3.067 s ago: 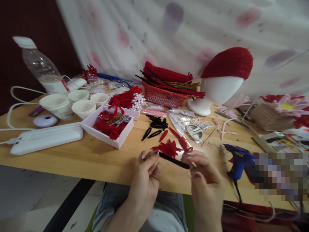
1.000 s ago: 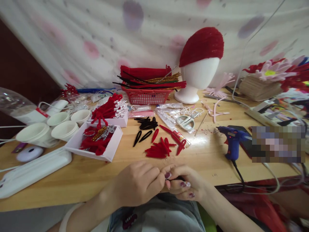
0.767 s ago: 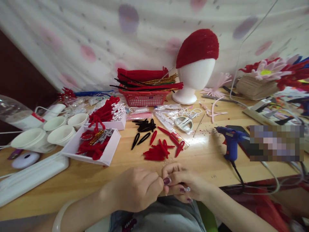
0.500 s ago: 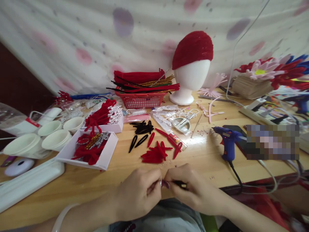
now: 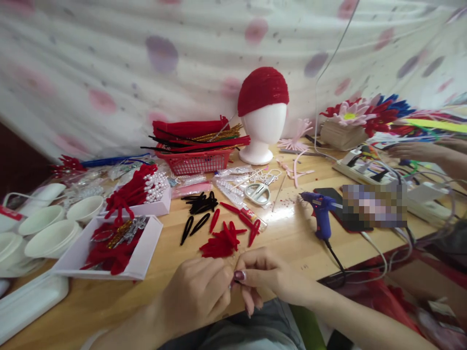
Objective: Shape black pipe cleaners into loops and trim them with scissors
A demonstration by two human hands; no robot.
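At the front edge of the table my left hand [image 5: 200,288] is closed, its fingers curled around something mostly hidden. My right hand [image 5: 260,274] meets it, with thumb and index finger pinched at the same spot. Only a small dark bit shows between the fingertips, too little to name. Just beyond the hands lies a pile of red fuzzy loops [image 5: 220,244]. Behind that is a cluster of black fuzzy loops [image 5: 200,202], with two single black loops [image 5: 193,227] in front of it.
A blue glue gun [image 5: 321,214] stands on the right, its cord trailing over the table edge. To the left are a white box [image 5: 151,248] and paper cups [image 5: 53,238]. Scissors [image 5: 258,193], a red basket [image 5: 199,163] and a foam head [image 5: 263,129] stand farther back. Another person's hand [image 5: 414,151] is at right.
The view has turned right, bringing another person's hands in at the right. My right hand's lower fingers have loosened, and the black piece seen in it is now mostly hidden.
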